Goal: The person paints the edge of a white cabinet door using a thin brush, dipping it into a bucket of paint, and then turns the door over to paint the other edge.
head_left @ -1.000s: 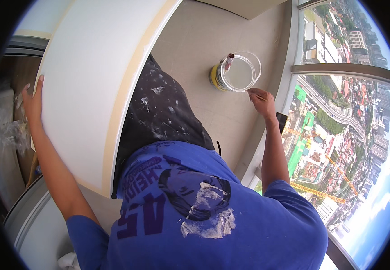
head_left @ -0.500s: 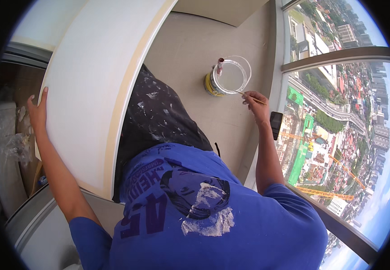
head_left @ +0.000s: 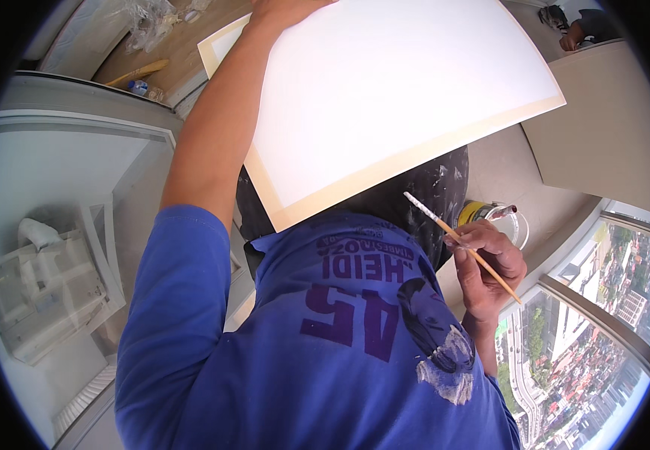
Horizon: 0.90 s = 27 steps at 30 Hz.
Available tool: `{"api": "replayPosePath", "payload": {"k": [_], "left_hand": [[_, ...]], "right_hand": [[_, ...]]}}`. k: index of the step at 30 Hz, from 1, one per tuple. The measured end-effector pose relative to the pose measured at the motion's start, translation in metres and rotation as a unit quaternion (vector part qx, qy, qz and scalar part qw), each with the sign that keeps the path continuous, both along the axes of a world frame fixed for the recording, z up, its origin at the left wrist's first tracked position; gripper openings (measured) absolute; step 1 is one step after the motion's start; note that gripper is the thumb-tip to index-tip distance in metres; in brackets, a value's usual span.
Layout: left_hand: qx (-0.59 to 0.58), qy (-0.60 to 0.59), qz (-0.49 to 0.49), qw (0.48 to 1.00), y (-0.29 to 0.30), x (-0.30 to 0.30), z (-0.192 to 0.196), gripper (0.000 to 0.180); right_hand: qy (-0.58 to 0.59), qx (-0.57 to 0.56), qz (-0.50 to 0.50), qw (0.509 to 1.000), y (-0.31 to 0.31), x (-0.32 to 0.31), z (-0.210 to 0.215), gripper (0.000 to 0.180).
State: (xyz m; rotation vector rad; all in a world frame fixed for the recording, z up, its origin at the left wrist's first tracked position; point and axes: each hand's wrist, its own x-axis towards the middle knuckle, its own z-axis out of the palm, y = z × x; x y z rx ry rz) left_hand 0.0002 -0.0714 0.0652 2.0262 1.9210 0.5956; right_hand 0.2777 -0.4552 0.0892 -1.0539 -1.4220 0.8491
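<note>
My left hand (head_left: 284, 9) reaches up and rests on the far edge of a large white panel (head_left: 385, 97) with a tan border, steadying it over my lap. My right hand (head_left: 490, 266) is closed around a thin wooden paintbrush (head_left: 460, 244), whose pale tip points up and left toward the panel's lower edge. Just beyond that hand stands a small yellow paint can (head_left: 475, 214) with a clear round container (head_left: 516, 225) beside it on the floor. My blue shirt and paint-spattered dark trousers fill the lower middle.
A tall window (head_left: 603, 330) at lower right looks down on a city far below. A beige wall block (head_left: 603, 127) stands at upper right. White framed sills (head_left: 77, 247) lie at left, and clear plastic wrap and a wooden stick (head_left: 133, 73) at upper left.
The view swung left and up. My right hand left the clear container and came back toward me with the brush. The left hand now sits at the panel's top edge.
</note>
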Motion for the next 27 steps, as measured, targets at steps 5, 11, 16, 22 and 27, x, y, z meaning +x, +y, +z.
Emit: {"api": "replayPosePath", "payload": {"k": [5, 11, 16, 22, 27], "left_hand": [[-0.018, -0.002, -0.008, 1.0, 0.002, 0.003, 0.001, 0.107], [-0.002, 0.006, -0.005, 1.0, 0.007, -0.002, -0.007, 0.107], [-0.014, 0.005, -0.005, 1.0, 0.004, -0.001, -0.002, 0.107], [-0.017, -0.007, -0.011, 1.0, 0.006, -0.003, -0.003, 0.108], [-0.027, -0.026, -0.01, 0.999, 0.004, -0.002, 0.0, 0.109]], "right_hand": [[-0.141, 0.034, 0.049, 0.988, 0.022, -0.035, 0.016, 0.019], [-0.179, 0.064, 0.097, 0.977, 0.033, -0.05, 0.02, 0.02], [-0.184, 0.057, 0.096, 0.977, 0.034, -0.057, 0.017, 0.02], [-0.198, 0.05, 0.073, 0.976, 0.034, -0.061, 0.017, 0.019], [-0.199, 0.054, 0.068, 0.976, 0.032, -0.061, 0.016, 0.02]]}}
